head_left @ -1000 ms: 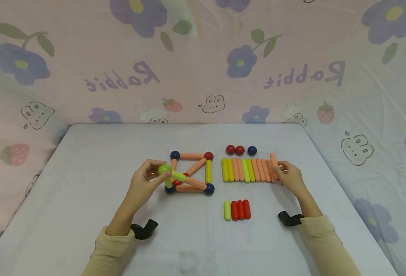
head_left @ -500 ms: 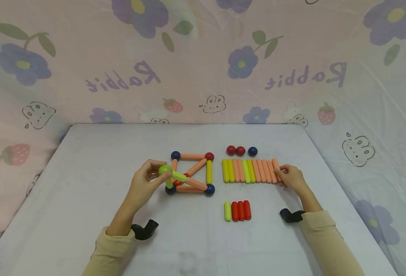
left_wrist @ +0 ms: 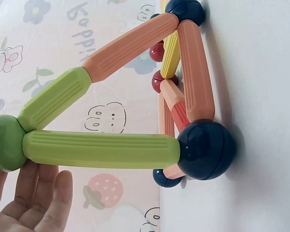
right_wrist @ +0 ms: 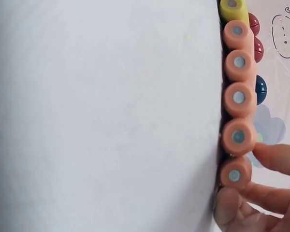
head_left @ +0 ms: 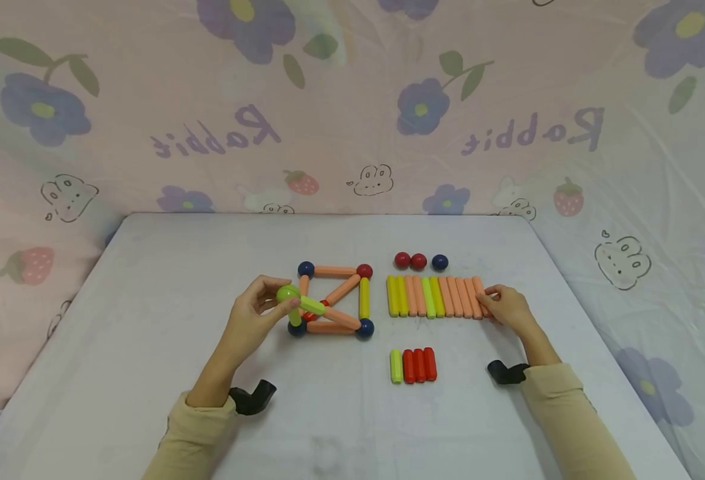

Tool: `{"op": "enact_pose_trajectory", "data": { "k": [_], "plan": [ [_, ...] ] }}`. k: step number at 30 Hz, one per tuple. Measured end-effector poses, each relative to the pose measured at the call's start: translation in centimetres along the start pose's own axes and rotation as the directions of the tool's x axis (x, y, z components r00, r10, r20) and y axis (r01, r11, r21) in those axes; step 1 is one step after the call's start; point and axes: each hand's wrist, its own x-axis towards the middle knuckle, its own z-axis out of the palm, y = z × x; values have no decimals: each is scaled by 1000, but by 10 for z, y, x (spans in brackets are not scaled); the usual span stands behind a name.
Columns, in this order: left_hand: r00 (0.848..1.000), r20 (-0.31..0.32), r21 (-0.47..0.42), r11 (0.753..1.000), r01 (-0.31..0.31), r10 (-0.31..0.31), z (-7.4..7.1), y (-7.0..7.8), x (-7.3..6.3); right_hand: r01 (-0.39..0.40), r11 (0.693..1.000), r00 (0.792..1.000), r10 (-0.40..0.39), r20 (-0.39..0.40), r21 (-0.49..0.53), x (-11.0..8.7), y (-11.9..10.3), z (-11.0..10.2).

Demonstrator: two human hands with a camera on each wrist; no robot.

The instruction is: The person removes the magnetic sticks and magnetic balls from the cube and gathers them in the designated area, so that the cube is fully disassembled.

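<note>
We see the left hand (head_left: 249,317) with its grip clamped on a green ball (head_left: 287,292), though the left wrist view crops the ball's edge and much of the hand. That ball tops a green stick (left_wrist: 104,150) rising from a blue ball (left_wrist: 206,150) on the table (head_left: 178,267); from the head view, the thumb masks part of the joint. The right hand (head_left: 506,309) has its grip pinched round the orange end stick (right_wrist: 235,174) of the row (head_left: 436,297), whose far length we cannot make out in the right wrist view.
</note>
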Motion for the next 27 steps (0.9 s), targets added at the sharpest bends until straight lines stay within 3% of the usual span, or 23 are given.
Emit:
{"op": "enact_pose_trajectory", "data": {
  "k": [6,11,22,27],
  "plan": [
    [1000,4,-5,1000,-10,10,0,1,0,28,996,995,-35,-94,-80,-8,-9,0],
    [1000,-6,-3,1000,-21,21,0,1,0,100,993,979,-111,-173,-66,-21,-31,4],
    [999,-13,20,999,-42,42,3,1,-2,295,955,938,-288,-194,11,-45,-93,34],
    [998,7,20,998,-64,64,6,3,-3,404,911,904,-385,-186,81,-55,-122,54]
  ]
}}
